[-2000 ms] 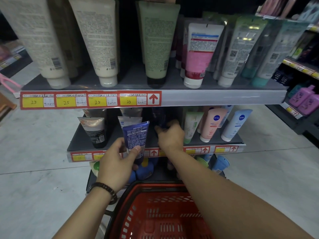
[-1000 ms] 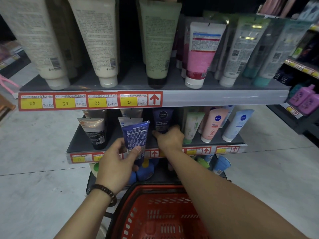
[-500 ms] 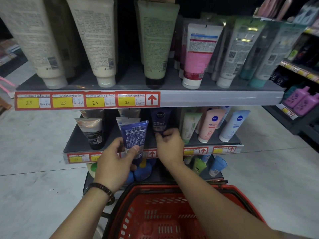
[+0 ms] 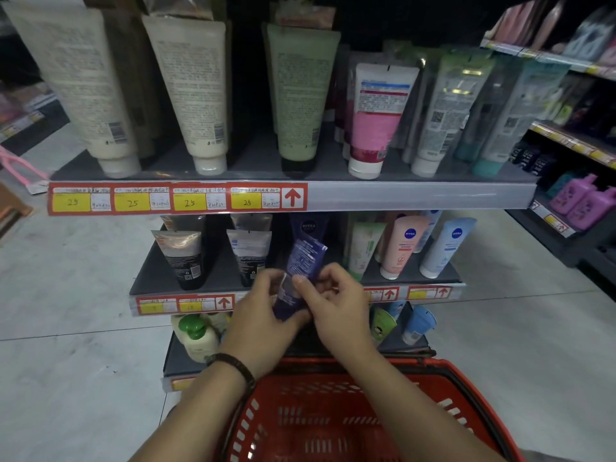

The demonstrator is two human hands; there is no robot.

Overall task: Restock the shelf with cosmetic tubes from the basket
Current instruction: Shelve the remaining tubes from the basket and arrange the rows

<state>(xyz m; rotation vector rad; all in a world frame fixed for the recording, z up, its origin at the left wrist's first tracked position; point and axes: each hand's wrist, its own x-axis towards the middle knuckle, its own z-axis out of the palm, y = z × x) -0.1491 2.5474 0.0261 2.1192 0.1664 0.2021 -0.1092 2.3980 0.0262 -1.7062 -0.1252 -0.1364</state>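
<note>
A dark-blue plastic cosmetic tube (image 4: 300, 275) is pinched by the fingers of both the left hand (image 4: 263, 315) and right hand (image 4: 336, 305), held before the grey middle shelf (image 4: 213, 278). Neighbouring standing tubes could be toppled if it is pushed in tilted.

Views: one, worn on my head. Wide angle; the edges bend.

Facing: forward and down, square to the shelf unit (image 4: 416, 195), whose price rail runs across the middle of the picture.

Nearness: close. The top row of tubes fills the upper third; my forearms enter from the bottom edge and my left hand (image 4: 263, 315) and right hand (image 4: 336, 305) meet just below centre.

Bottom edge: red basket (image 4: 333, 425), directly under me, cut off by the frame.

Sides: floor (image 4: 66, 361) on both; a second shelf unit (image 4: 573, 141) at far right.
</note>
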